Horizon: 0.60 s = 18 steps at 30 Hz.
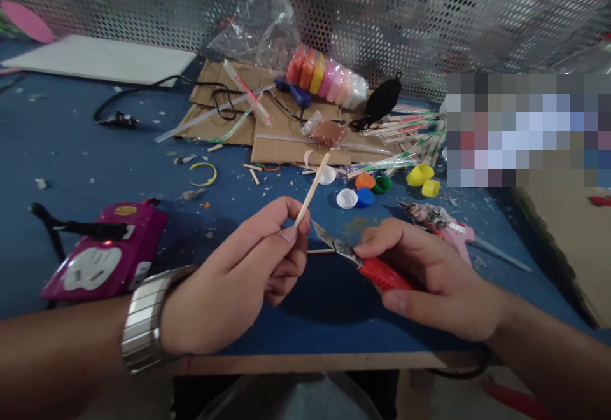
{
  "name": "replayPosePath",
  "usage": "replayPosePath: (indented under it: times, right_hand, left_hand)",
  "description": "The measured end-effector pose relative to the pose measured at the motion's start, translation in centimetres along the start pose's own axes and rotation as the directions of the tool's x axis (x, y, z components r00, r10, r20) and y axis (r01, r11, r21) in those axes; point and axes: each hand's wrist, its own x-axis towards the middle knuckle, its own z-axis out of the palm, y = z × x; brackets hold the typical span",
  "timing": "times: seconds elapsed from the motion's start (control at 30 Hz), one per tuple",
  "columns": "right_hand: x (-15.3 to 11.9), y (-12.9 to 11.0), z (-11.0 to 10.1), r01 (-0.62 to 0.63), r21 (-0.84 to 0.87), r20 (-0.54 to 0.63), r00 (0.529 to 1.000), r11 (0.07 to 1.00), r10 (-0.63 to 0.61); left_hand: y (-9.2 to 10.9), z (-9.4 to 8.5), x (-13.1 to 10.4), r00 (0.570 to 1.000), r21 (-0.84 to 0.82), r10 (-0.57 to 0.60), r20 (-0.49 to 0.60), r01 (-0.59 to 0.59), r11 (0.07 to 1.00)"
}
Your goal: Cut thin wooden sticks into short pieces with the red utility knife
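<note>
Between the thumb and fingers of my left hand [248,267], a thin wooden stick [314,186] is pinched, slanting up and to the right. My right hand [424,280] grips a red utility knife [384,273]. Its metal blade [323,233] is out and points left, close beside the lower end of the stick; whether they touch I cannot tell. Another thin stick [321,251] lies on the table below the blade. To the right of the knife rests a pink glue gun [456,237], partly hidden behind my right hand.
Bottle caps, including an orange one [365,182], lie beyond my hands. Behind are cardboard [281,147], wrapped chopsticks [415,127] and a bag of coloured clay [324,76]. A purple power strip [109,248] stands left, and a perforated metal screen [157,6] bounds the back.
</note>
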Motion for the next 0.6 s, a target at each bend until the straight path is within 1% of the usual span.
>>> replayPosePath:
  times: [0.1, 0.2, 0.3, 0.4, 0.6]
  right_hand:
    - [0.04, 0.04, 0.01, -0.012, -0.017, -0.012, 1.000, 1.000, 0.012]
    - [0.04, 0.03, 0.00, 0.000, -0.020, -0.017, 1.000, 1.000, 0.000]
    - [-0.02, 0.07, -0.04, 0.011, -0.015, -0.012, 1.000, 1.000, -0.012]
    - [-0.11, 0.14, -0.10, 0.006, -0.016, -0.001, 1.000, 1.000, -0.006]
    - [-0.19, 0.21, -0.14, 0.021, -0.011, 0.002, 1.000, 1.000, -0.021]
  left_hand:
    - [0.18, 0.21, 0.00, 1.000, 0.044, 0.008, 0.009, -0.008, 0.999]
    - [0.25, 0.35, -0.07, 0.998, 0.107, 0.055, 0.001, -0.055, 0.993]
    - [0.12, 0.28, -0.12, 0.997, 0.113, 0.080, -0.003, -0.080, 0.990]
    - [0.04, 0.24, -0.18, 0.997, 0.091, 0.072, 0.011, -0.072, 0.993]
    - [0.25, 0.39, -0.22, 0.998, 0.127, 0.052, 0.023, -0.054, 0.990]
